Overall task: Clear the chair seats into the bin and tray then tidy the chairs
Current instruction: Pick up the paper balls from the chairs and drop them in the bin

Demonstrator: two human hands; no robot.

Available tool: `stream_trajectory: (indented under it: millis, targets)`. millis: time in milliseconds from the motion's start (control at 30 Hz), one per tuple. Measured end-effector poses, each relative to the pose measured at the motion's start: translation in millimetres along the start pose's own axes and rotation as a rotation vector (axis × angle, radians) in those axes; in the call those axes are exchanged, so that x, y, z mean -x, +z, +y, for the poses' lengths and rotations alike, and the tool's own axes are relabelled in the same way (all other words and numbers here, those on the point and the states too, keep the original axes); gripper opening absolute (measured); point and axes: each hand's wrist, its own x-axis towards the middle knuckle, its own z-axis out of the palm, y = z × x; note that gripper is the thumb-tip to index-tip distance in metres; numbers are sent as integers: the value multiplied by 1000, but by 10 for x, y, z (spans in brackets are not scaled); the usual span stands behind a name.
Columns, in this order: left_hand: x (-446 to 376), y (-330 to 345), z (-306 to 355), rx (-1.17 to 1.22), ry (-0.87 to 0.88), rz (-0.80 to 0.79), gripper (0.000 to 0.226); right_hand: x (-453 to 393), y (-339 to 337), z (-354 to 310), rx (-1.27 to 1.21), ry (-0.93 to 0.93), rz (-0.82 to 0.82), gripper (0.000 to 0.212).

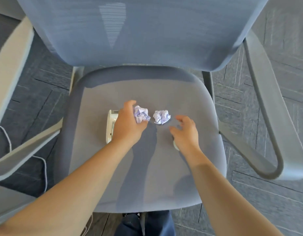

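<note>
Two crumpled paper balls on the chair seat: the left hand curls round the left paper ball, while the right paper ball lies loose just beside it. The right hand hovers, fingers spread, gripping nothing. One white device sits under the left hand.

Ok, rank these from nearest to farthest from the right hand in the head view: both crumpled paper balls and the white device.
From the right hand:
1. Right paper ball, just beyond the fingertips, not touched.
2. Left paper ball, further left, gripped by the left hand.
3. White device, far left on the seat, partly under the left hand.
</note>
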Motion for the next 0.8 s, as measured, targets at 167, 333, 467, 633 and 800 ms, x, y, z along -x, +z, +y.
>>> stream_trajectory:
  millis: [167, 333, 467, 633, 800]
  targets:
    - [-272, -40, 62, 22, 33, 64, 43, -308, 237, -84, 140, -63, -102, 46]
    - [-421, -26, -20, 63, 36, 79, 48, -515, 461, 46, 396, -90, -155, 60]
    - [-379, -151, -13, 112, 12, 125, 48, -540, 452, -114, 305, -106, -130, 45]
    - [-118, -581, 172, 175, -3, 257, 49, -348, 244, -763, 164, -210, -222, 45]
    - [381, -1362, 383, 205, 5, 413, 48, 85, 151, -1646, 111, -430, -320, 46]
